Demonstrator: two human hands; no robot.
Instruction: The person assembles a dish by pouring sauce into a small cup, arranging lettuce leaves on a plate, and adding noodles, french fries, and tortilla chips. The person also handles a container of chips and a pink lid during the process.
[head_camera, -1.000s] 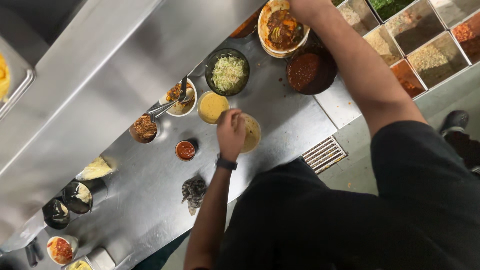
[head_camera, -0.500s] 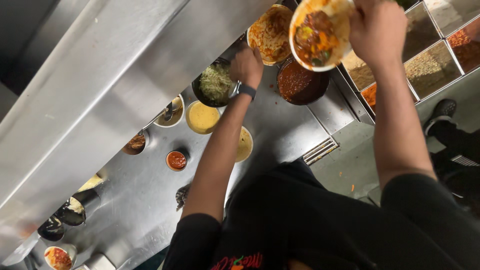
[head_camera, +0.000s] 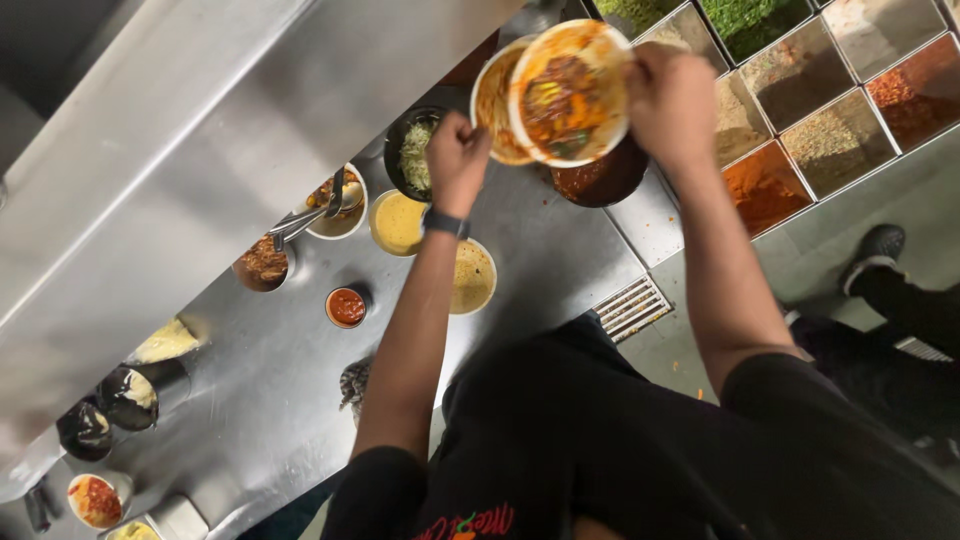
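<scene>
My right hand (head_camera: 675, 105) grips a white bowl of brown and orange curry-like food (head_camera: 568, 92) by its right rim and holds it tilted above the steel counter (head_camera: 250, 400). My left hand (head_camera: 457, 160), with a dark watch on its wrist, holds the left edge of a second white bowl with orange-yellow food (head_camera: 492, 100). The first bowl overlaps and hides most of the second one. Both are held over a dark bowl of red sauce (head_camera: 600, 182).
The counter carries a dark bowl of shredded greens (head_camera: 412, 155), two yellow sauce bowls (head_camera: 398, 222), a small red sauce cup (head_camera: 345, 306) and a bowl with tongs (head_camera: 335, 200). Metal trays of spices and herbs (head_camera: 830, 90) fill the top right. A floor grate (head_camera: 630, 305) and someone's shoe (head_camera: 875, 250) lie right.
My left hand went from the counter up to the second bowl. My right hand has brought the curry bowl leftwards, so it now overlaps that bowl.
</scene>
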